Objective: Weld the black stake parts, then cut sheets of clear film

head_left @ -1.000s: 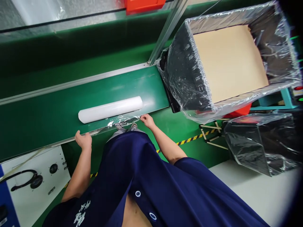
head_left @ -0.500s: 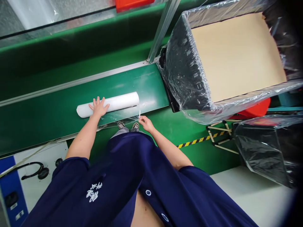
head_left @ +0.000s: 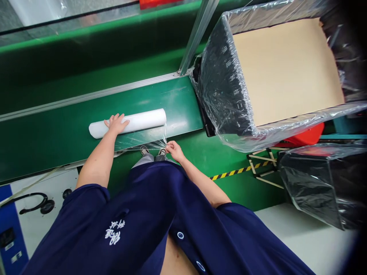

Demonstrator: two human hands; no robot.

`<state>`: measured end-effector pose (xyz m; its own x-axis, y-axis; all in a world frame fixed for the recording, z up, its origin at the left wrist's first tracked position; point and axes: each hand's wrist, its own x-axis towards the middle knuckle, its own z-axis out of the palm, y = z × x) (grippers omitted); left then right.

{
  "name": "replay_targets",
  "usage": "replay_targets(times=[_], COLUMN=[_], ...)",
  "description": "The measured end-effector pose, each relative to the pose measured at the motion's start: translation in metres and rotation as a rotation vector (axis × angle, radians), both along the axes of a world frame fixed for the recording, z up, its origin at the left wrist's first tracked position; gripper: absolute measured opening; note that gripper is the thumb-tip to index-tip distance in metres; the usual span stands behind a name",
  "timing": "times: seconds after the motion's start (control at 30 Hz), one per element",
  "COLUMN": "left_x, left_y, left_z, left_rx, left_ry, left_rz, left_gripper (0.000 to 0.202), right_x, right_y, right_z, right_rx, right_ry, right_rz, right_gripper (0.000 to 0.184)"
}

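A white roll of clear film (head_left: 143,119) lies lengthwise on the green conveyor belt (head_left: 57,133). My left hand (head_left: 116,123) rests on top of the roll near its left end, fingers curved over it. My right hand (head_left: 173,149) is at the belt's near edge, pinching the corner of the clear film sheet (head_left: 140,138) that stretches from the roll toward me.
A large black bin lined with clear plastic (head_left: 226,95) holds a cardboard sheet (head_left: 283,68) at the right end of the belt. A second plastic-wrapped black bin (head_left: 323,183) sits lower right. A white control panel with a cable (head_left: 37,202) is at lower left.
My left hand left the belt's near edge and moved onto the roll. The roll has shifted slightly left and away, and more film is drawn out toward my right hand.
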<state>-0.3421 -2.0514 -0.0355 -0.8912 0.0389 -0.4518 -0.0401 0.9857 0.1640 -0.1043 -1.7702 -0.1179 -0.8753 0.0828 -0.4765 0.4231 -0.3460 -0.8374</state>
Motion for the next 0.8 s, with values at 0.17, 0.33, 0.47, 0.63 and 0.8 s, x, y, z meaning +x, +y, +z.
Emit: replay_targets(times=[0.17, 0.33, 0.47, 0.63, 0.8], left_x=[-0.004, -0.008, -0.01, -0.007, -0.001], left_y=[0.0, 0.0, 0.001, 0.001, -0.001], left_z=[-0.002, -0.004, -0.005, -0.004, -0.003], left_rx=[0.004, 0.015, 0.005, -0.002, -0.008], left_ry=[0.0, 0.016, 0.011, 0.021, 0.018], left_rz=[0.003, -0.006, -0.014, -0.03, -0.05], left_gripper=[0.072, 0.07, 0.071, 0.071, 0.072], right_x=[0.009, 0.016, 0.03, 0.015, -0.032], right_y=[-0.012, -0.019, -0.021, -0.026, -0.04], right_z=[-0.005, -0.018, -0.027, -0.037, -0.049], right_rx=[-0.083, -0.092, -0.112, -0.155, -0.268], right_ry=[-0.182, -0.356, -0.468, -0.499, -0.514], right_rz=[-0.117, -0.209, -0.241, -0.376, -0.47], right_gripper=[0.032, 0.029, 0.027, 0.034, 0.035])
